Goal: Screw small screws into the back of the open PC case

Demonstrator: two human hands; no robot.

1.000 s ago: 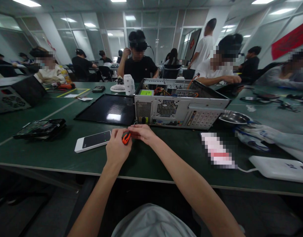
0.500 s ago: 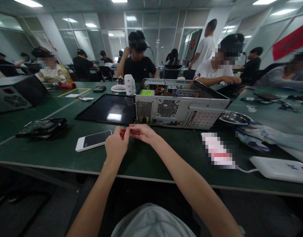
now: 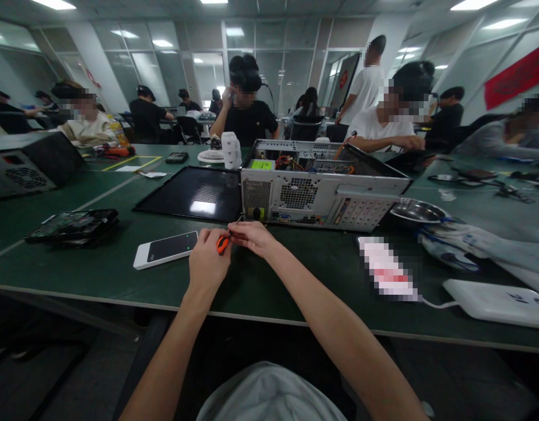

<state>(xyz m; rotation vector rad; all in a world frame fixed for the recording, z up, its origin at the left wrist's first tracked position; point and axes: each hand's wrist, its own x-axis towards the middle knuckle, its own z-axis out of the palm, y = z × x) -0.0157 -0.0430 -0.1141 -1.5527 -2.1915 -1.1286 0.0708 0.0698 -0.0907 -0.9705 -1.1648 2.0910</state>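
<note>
My left hand (image 3: pixel 206 257) is closed around the orange and black handle of a screwdriver (image 3: pixel 222 243). The thin shaft points up and away toward the case. At its front, the fingers of my right hand (image 3: pixel 254 238) pinch together near the shaft; whether a small part is between them is hidden. Just beyond both hands lies an opened computer case (image 3: pixel 322 187) on its side, back panel toward me. Its black side panel (image 3: pixel 185 190) rests flat to the left. Beside my left hand is a white device with a dark screen (image 3: pixel 168 248).
Stacked hard drives (image 3: pixel 74 227) lie at left, near another computer case (image 3: pixel 27 166). On the right are a metal bowl (image 3: pixel 416 210), gloves (image 3: pixel 453 242), a blurred phone (image 3: pixel 387 269) and a white power bank (image 3: pixel 500 301) joined by a cable. Several people sit across the table.
My left hand has turned slightly, so more of the orange screwdriver handle shows. My right hand keeps almost the same place by the shaft.
</note>
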